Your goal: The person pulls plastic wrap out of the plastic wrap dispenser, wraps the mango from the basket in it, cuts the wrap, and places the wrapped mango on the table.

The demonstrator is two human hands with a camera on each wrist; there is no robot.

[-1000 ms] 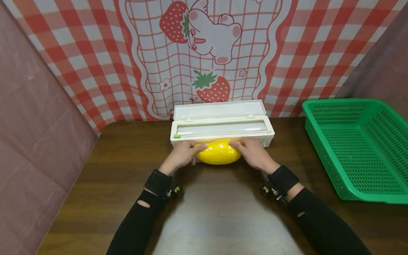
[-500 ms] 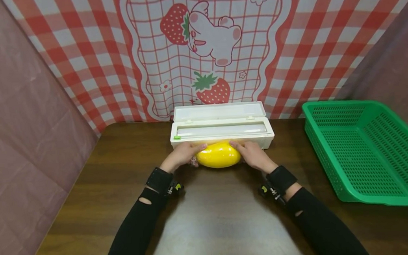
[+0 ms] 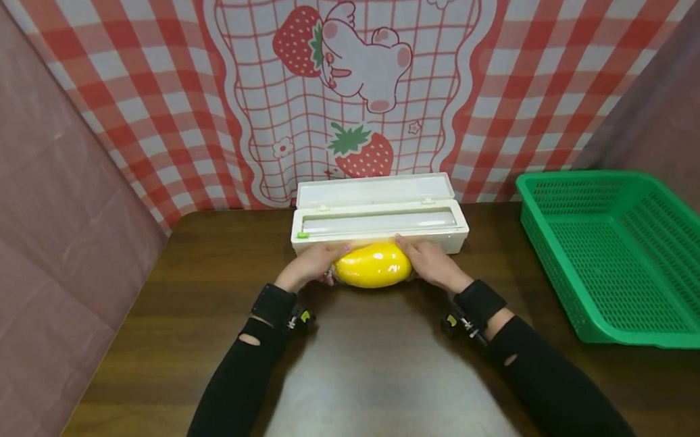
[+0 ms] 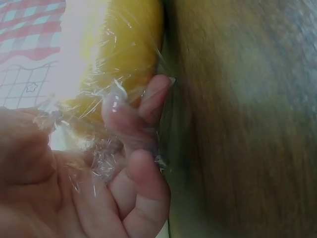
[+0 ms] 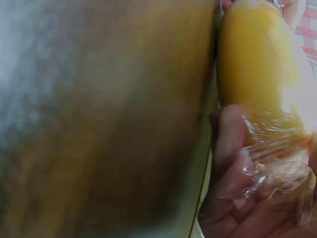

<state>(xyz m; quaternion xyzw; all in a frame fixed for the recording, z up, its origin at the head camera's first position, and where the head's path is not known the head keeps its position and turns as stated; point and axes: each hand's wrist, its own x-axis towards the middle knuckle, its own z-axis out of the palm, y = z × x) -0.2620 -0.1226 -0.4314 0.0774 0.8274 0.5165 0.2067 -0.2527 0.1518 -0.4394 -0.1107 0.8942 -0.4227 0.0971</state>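
A smooth yellow oval fruit [image 3: 373, 268], wrapped in clear cling film, lies crosswise between both hands in front of the white cling film dispenser [image 3: 378, 208]. At its left end my left hand [image 3: 309, 264] grips it, thumb on top. In the left wrist view crumpled film [image 4: 105, 158] bunches over the curled fingers [image 4: 154, 99] below that end. My right hand [image 3: 434, 264] grips the right end, its thumb by the upper edge. Gathered film [image 5: 275, 173] sits against the fingers [image 5: 230, 136] in the right wrist view. The fruit's underside is hidden in the head view.
The dispenser's lid [image 3: 375, 190] is raised, and a green slider [image 3: 303, 235] sits at its left end. A green perforated basket [image 3: 554, 273] stands on the right of the brown wooden table [image 3: 361, 380]. A red-checked strawberry cloth [image 3: 171, 95] hangs behind.
The wrapped fruit has shifted slightly toward me and turned a little in the hands. Both thumbs now sit nearer its far upper edge. The dispenser and basket stay put.
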